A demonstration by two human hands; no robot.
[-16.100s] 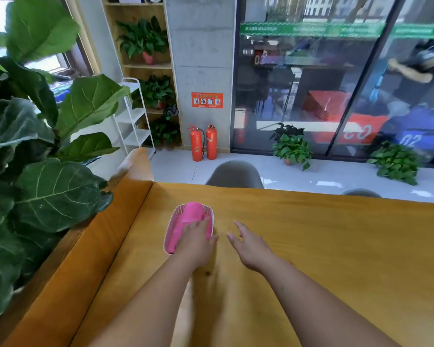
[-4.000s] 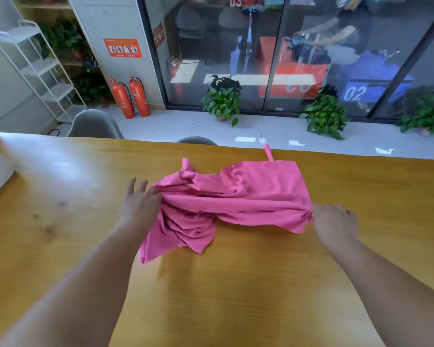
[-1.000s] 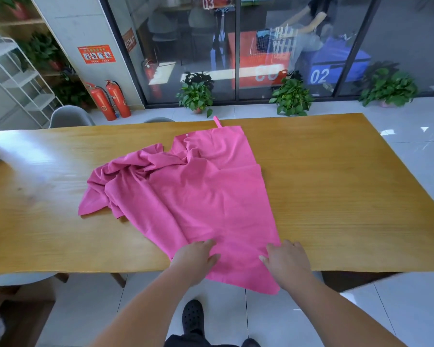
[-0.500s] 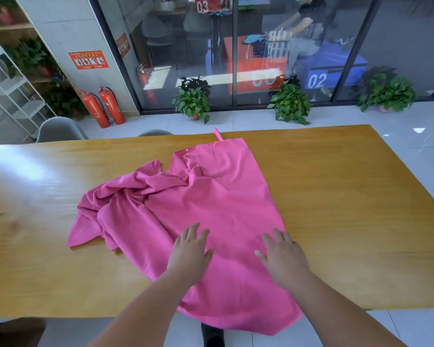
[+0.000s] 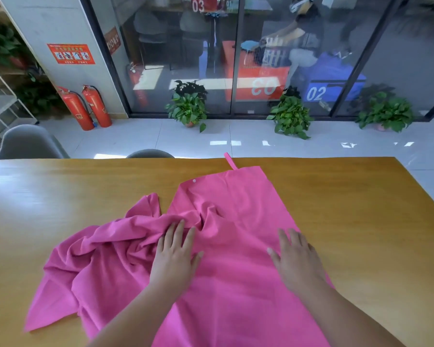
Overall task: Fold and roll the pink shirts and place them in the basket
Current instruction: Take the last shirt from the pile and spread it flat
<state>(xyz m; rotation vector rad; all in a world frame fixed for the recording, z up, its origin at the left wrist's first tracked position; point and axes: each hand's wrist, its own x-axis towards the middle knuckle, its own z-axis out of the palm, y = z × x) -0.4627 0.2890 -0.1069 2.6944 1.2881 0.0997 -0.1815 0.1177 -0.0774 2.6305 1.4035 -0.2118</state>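
A pink shirt (image 5: 236, 221) lies spread on the wooden table (image 5: 361, 221). Its right half is flat, and its left half is bunched in wrinkles. A small pink loop sticks out at its far edge. My left hand (image 5: 174, 256) lies flat on the cloth at the edge of the wrinkled part, fingers straight. With straight fingers my right hand (image 5: 295, 259) presses the cloth near the shirt's right edge. The basket is out of view.
The table's far edge runs across the middle of the view, its right end at the upper right. Grey chairs (image 5: 28, 144) stand behind the far side. Beyond are two red fire extinguishers (image 5: 85, 106), potted plants (image 5: 188, 108) and glass doors.
Both hands have slid forward over the shirt, away from the near table edge, flattening its right half. The view has tilted up, so the near edge no longer shows.
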